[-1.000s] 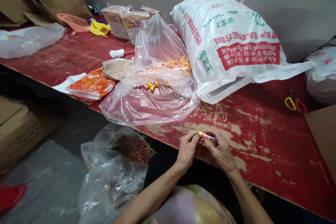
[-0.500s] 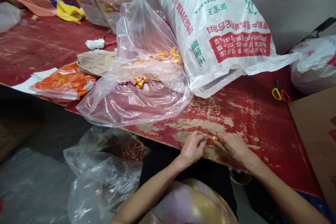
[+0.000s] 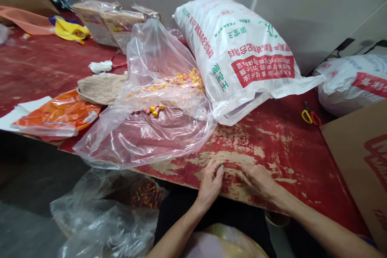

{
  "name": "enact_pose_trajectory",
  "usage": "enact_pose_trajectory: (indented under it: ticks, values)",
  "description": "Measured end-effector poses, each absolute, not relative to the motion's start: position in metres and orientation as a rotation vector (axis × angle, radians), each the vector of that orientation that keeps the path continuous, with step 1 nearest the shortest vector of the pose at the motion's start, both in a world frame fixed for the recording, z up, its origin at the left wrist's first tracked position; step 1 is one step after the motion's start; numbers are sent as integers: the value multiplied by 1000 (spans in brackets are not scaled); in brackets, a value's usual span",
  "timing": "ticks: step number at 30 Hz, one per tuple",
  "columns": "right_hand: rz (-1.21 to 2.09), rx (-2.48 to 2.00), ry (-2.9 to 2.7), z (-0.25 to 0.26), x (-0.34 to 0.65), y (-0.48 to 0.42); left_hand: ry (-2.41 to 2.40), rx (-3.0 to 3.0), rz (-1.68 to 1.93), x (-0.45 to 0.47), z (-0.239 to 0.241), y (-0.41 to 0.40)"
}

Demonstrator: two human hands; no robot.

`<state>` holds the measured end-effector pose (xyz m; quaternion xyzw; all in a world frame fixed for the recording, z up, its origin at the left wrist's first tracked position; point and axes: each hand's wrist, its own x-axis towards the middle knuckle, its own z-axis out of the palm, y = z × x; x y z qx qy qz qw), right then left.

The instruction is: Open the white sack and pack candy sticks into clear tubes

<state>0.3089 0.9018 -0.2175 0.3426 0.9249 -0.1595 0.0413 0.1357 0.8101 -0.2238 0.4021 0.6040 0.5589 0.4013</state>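
My left hand [image 3: 211,181] and my right hand [image 3: 258,177] lie side by side on the worn front edge of the red table [image 3: 281,145]. Their fingers are stretched flat on the surface and nothing shows in them. The small red tube with a yellow cap is out of sight. Just beyond my hands spreads a clear plastic bag [image 3: 157,129] with small yellow and pink caps [image 3: 184,78] heaped at its back. Below the table edge, to my left, an open plastic bag [image 3: 99,217] holds red and yellow pieces [image 3: 145,193].
A big white printed sack [image 3: 242,52] lies behind the clear bag, and a second sack [image 3: 353,80] sits at the far right. Yellow and red scissors [image 3: 310,116] lie near a cardboard box [image 3: 359,157]. An orange bag [image 3: 57,115] and beige cloth [image 3: 101,86] are on the left.
Both hands held the capped red tube above the table edge, then came down to the surface. Now they lie flat and the tube no longer shows. The view swung to the right.
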Motion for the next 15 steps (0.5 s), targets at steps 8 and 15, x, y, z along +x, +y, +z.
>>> enact_pose_trajectory:
  ticks: [8,15]
  values:
    - [-1209,665,3185,-197,257,879,1299,732,1256,105,-218,781]
    - [-828,2024,3274,-193,249,1036,1754,359,1581,38,-230,702]
